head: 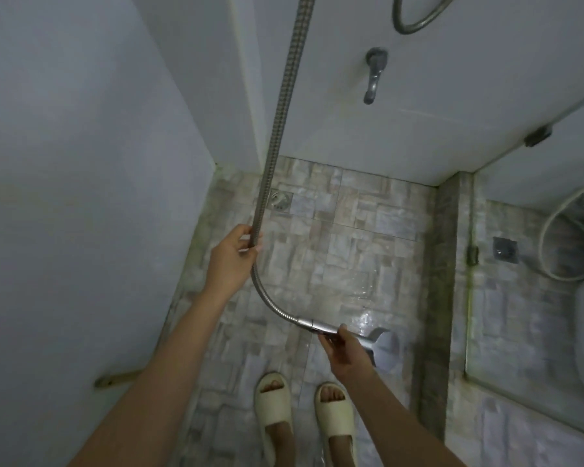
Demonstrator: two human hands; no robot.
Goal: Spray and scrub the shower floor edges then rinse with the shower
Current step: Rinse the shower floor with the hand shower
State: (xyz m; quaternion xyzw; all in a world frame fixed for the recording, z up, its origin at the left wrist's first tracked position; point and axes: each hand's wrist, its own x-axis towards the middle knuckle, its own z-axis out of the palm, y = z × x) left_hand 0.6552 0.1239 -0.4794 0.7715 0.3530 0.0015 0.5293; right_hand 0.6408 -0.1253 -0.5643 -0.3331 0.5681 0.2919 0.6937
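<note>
The right hand [346, 352] was closed around the handle of the shower head [385, 345], low over the near part of the shower floor [351, 237]. The long axis of the handle ran from left to right, and the spray face was at its right end, turned toward the raised tiled curb [442, 264] that borders the floor on the right. So the right edge lay just beside the head, while the left and far edges lay behind the grip. The left hand [231, 256] held the metal hose [284, 112] between thumb and curled fingers, further to the left and farther away. From there the hose bent rightward into the handle. The tiles near the head shone wet, but I could not tell if water was running. To rinse the left edge, I think the right wrist would need to turn the head around.
</note>
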